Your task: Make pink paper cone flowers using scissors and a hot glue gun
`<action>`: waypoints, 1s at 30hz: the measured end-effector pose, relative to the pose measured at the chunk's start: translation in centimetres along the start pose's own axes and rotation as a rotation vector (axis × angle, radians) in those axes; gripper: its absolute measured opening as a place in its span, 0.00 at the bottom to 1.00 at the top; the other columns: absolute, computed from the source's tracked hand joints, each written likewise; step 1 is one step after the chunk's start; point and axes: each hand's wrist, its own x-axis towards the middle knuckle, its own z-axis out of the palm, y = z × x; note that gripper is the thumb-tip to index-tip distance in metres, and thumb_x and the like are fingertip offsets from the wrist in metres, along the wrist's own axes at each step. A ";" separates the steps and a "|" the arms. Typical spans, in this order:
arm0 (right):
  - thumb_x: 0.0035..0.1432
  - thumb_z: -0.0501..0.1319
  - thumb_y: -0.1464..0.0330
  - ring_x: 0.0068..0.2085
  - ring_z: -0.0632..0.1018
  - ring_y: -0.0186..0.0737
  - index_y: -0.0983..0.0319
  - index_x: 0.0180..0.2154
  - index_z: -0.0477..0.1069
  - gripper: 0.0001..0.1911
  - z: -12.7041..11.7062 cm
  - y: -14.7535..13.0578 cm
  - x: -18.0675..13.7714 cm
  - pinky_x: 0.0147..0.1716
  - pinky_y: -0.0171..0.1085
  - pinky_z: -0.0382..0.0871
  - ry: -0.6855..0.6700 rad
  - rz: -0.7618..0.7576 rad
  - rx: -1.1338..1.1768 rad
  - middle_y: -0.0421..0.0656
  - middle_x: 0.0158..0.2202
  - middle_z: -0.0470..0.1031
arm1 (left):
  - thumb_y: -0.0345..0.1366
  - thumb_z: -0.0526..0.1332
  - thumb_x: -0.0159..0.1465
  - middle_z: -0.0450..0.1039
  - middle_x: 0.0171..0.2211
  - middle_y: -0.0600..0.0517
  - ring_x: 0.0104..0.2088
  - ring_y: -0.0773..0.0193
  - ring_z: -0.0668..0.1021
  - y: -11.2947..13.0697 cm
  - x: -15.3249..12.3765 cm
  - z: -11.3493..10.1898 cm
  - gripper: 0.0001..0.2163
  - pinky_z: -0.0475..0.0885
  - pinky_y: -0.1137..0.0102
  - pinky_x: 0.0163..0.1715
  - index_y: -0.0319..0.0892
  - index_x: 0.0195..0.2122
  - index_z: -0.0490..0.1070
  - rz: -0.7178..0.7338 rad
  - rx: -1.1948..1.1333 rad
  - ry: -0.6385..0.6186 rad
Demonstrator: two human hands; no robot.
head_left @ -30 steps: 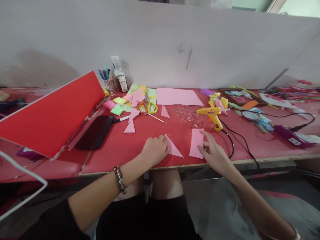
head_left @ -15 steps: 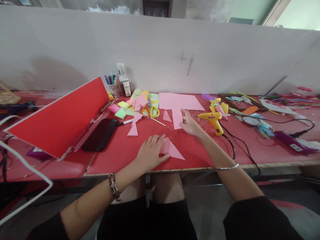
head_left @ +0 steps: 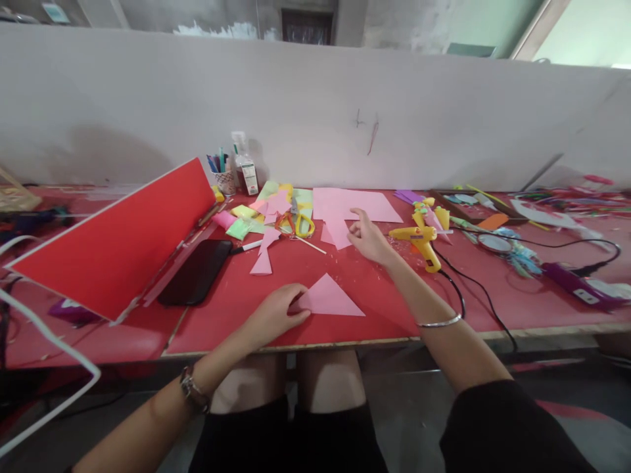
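- A pink paper triangle (head_left: 331, 299) is laid flat near the front edge of a red tabletop (head_left: 227, 328); its left corner is partly covered by the left hand (head_left: 283, 312).
- The left thumb and fingertips are held apart, with the paper's corner between them.
- The right hand (head_left: 369, 238) is stretched farther across the table, its thumb side set at the right edge of a smaller pink paper piece (head_left: 339, 233); whether that piece is pinched cannot be told.
- Behind it, a large pink sheet (head_left: 377, 205) is spread near the grey wall (head_left: 296, 118).
- To the right of the right hand, a yellow glue gun (head_left: 419, 240) is seen.
- Toward the left, yellow-handled scissors (head_left: 304, 228), paper scraps (head_left: 261, 264) and a black phone (head_left: 197, 272) are placed.
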 end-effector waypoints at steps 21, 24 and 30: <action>0.44 0.53 0.78 0.44 0.68 0.43 0.65 0.48 0.51 0.26 10.4 -5.7 11.6 0.43 0.45 0.63 -0.066 0.131 0.150 0.51 0.45 0.63 | 0.30 0.54 0.56 0.65 0.26 0.52 0.28 0.65 0.68 -0.6 -0.2 0.6 0.02 0.64 0.72 0.28 0.39 0.27 0.65 0.101 0.191 0.052; 0.48 0.53 0.74 0.41 0.70 0.40 0.65 0.46 0.55 0.20 8.1 -6.5 9.6 0.43 0.44 0.63 -0.111 -0.001 0.161 0.50 0.45 0.63 | 0.31 0.54 0.57 0.68 0.29 0.49 0.31 0.62 0.70 -0.5 -0.2 0.6 0.04 0.66 0.69 0.31 0.38 0.30 0.67 0.091 0.279 0.016; 0.56 0.50 0.65 0.37 0.72 0.34 0.63 0.51 0.55 0.20 0.3 -8.2 -1.3 0.37 0.35 0.67 -0.585 -0.313 0.131 0.44 0.37 0.71 | 0.28 0.54 0.56 0.70 0.35 0.47 0.37 0.59 0.72 -0.6 -0.4 1.0 0.07 0.68 0.66 0.37 0.38 0.35 0.69 0.179 0.334 0.039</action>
